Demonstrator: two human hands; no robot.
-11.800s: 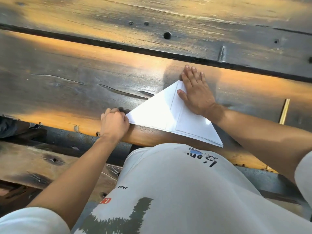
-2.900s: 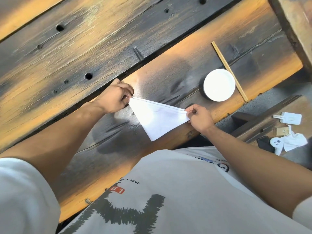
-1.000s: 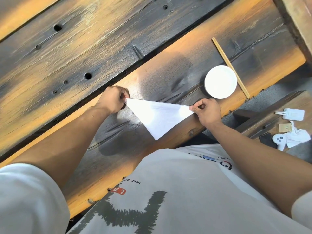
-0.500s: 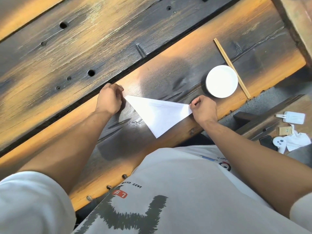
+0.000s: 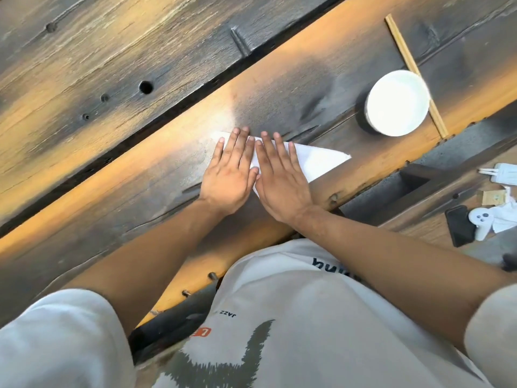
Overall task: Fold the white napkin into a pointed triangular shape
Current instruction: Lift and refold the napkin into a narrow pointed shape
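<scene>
The white napkin (image 5: 319,161) lies flat on the dark wooden table (image 5: 140,177) as a folded triangle, its right corner pointing towards the bowl. My left hand (image 5: 230,175) lies palm down on its left part, fingers spread and straight. My right hand (image 5: 279,177) lies palm down beside it, over the napkin's middle. The two hands touch at the thumbs. Most of the napkin is hidden under them; only the right tip and a thin strip at the far left show.
A white bowl (image 5: 397,103) stands to the right with wooden chopsticks (image 5: 414,68) behind it. Lower right, on a bench, lie a white charger (image 5: 500,173), a dark phone (image 5: 458,225) and small white items (image 5: 486,219). The table's near edge runs just below my hands.
Both hands let go of the napkin's two corners and moved inward, now pressing flat on it side by side. The napkin lies down on the table.
</scene>
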